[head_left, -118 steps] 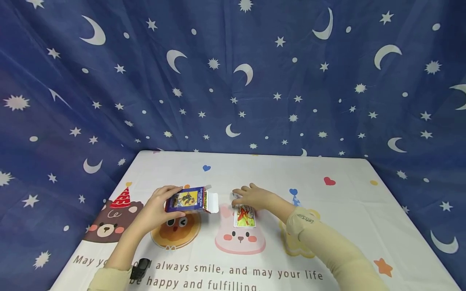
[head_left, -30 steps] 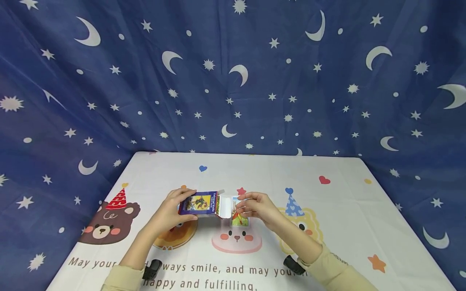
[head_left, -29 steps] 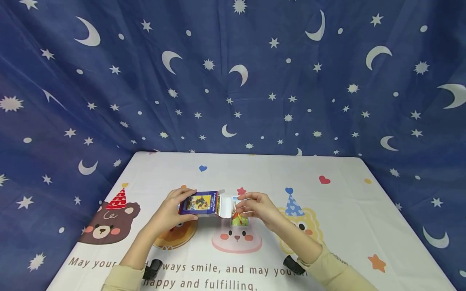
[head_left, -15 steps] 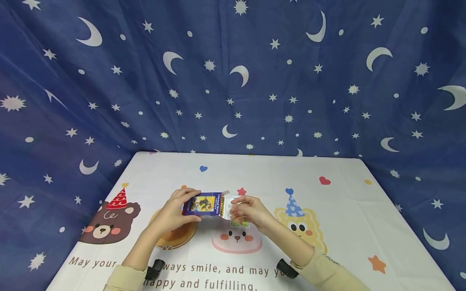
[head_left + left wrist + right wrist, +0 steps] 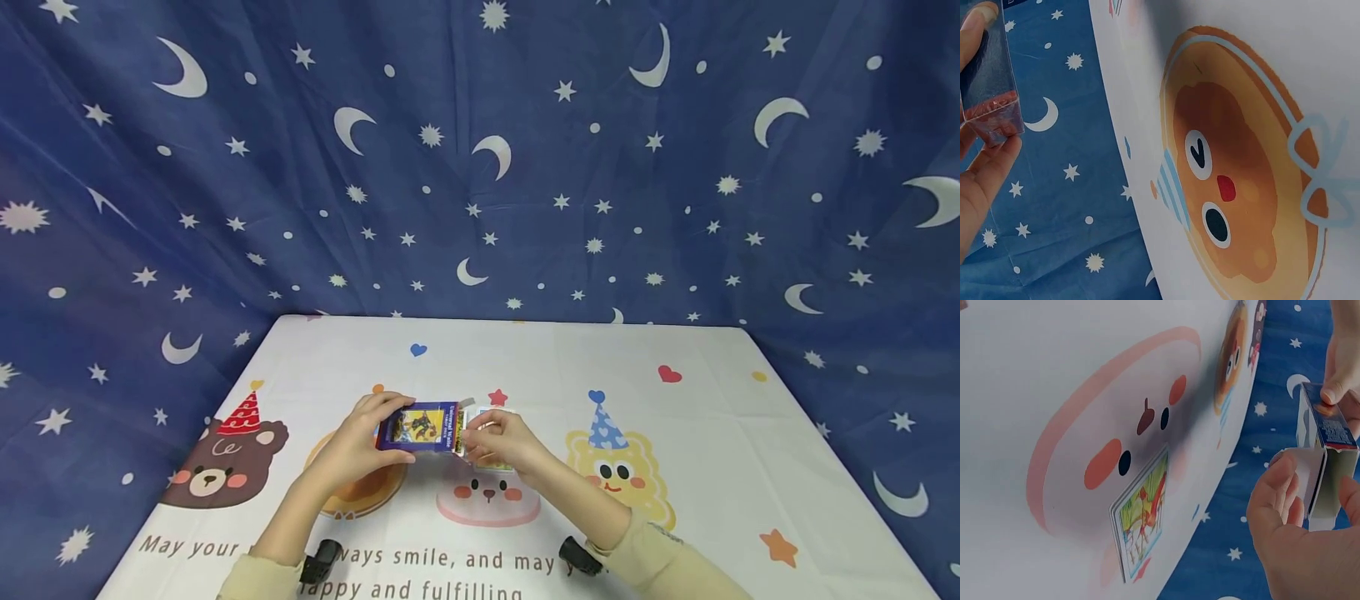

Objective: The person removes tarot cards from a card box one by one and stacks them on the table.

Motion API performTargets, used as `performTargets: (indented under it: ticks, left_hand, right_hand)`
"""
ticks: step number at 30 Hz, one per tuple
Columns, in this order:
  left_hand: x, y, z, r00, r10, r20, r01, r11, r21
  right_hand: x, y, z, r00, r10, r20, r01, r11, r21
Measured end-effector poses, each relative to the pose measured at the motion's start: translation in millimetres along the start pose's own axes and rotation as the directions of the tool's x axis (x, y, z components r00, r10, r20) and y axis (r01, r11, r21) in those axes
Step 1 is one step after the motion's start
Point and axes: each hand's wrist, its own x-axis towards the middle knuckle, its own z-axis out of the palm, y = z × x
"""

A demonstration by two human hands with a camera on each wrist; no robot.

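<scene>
My left hand (image 5: 360,442) grips a blue tarot card box (image 5: 420,427) by its closed end, fingers on the far edge and thumb on the near edge. The box is held level above the table, its open end facing right. At that end my right hand (image 5: 506,446) has its fingers curled on the white flap (image 5: 1307,465). In the right wrist view the box's mouth stands open, and no cards show in the visible part of its inside. Below my right hand a small stack of tarot cards (image 5: 1143,515) lies picture side up on the table, partly hidden in the head view.
The table is covered by a white cloth (image 5: 735,433) printed with cartoon animals, hearts and lettering. A blue curtain (image 5: 480,167) with moons and stars hangs behind and beside it. A dark wrist camera (image 5: 321,562) sits at my left wrist, another wrist camera (image 5: 580,556) at my right.
My right hand has left the card stack and moved left to the box's open end, its fingers now on the flap. My left hand has carried the box right, toward the stack.
</scene>
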Motion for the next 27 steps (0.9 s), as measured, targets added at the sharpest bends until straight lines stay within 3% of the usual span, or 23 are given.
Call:
performTargets:
  ticks: [4,11,20,27]
  left_hand:
    - [0.5,1.5,0.7,1.0,0.004,0.008,-0.004,1.0,0.002]
    - [-0.9,2.4,2.1,1.0,0.019,-0.006,-0.019,1.0,0.015]
    - [-0.7,-0.1,-1.3,0.999,0.027,-0.023,-0.026,0.999,0.029]
    - [-1.3,-4.1,-4.9,0.999,-0.02,-0.025,0.021,0.999,0.043]
  right_hand:
    - [0.2,1,4,1.0,0.0,-0.015,0.0,0.999,-0.045]
    - [3.2,5,8,1.0,-0.006,-0.004,0.006,1.0,-0.012]
    - [0.5,5,6,0.999,0.005,-0.049,-0.007,0.999,-0.054]
    - [-1.4,5,-2,1.0,0.008,-0.027,-0.007,0.999,0.043]
